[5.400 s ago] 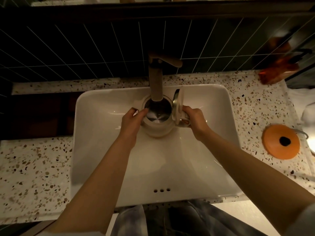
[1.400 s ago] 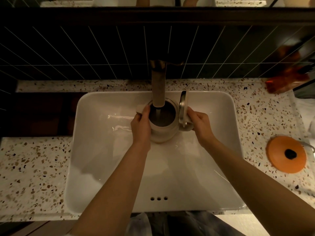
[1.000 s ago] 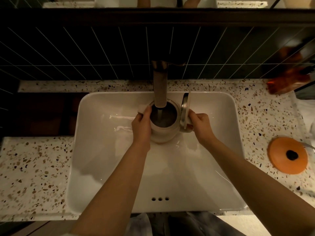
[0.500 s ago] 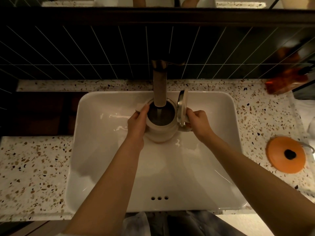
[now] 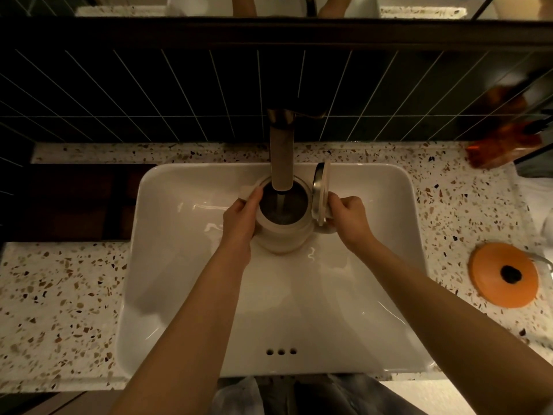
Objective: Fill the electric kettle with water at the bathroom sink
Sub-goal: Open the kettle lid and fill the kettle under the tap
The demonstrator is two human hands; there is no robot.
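A cream electric kettle (image 5: pixel 282 235) stands upright in the white sink (image 5: pixel 185 295), right under the brass faucet spout (image 5: pixel 281 163). Its lid (image 5: pixel 320 193) is flipped up on the right side. A thin stream of water runs from the spout into the kettle's dark opening. My left hand (image 5: pixel 241 221) wraps the kettle's left wall near the pouring lip. On the right, my right hand (image 5: pixel 348 220) is closed around the handle, which it mostly hides.
Speckled terrazzo counter (image 5: pixel 59 295) surrounds the sink. An orange round kettle base (image 5: pixel 502 275) with its cord lies on the counter at the right. An amber bottle (image 5: pixel 505 139) stands at the back right. Dark tiled wall behind the faucet.
The kettle and both hands stay under the spout with only small shifts. The kettle's opening looks darker than 5.4 s ago, when the shiny bottom showed.
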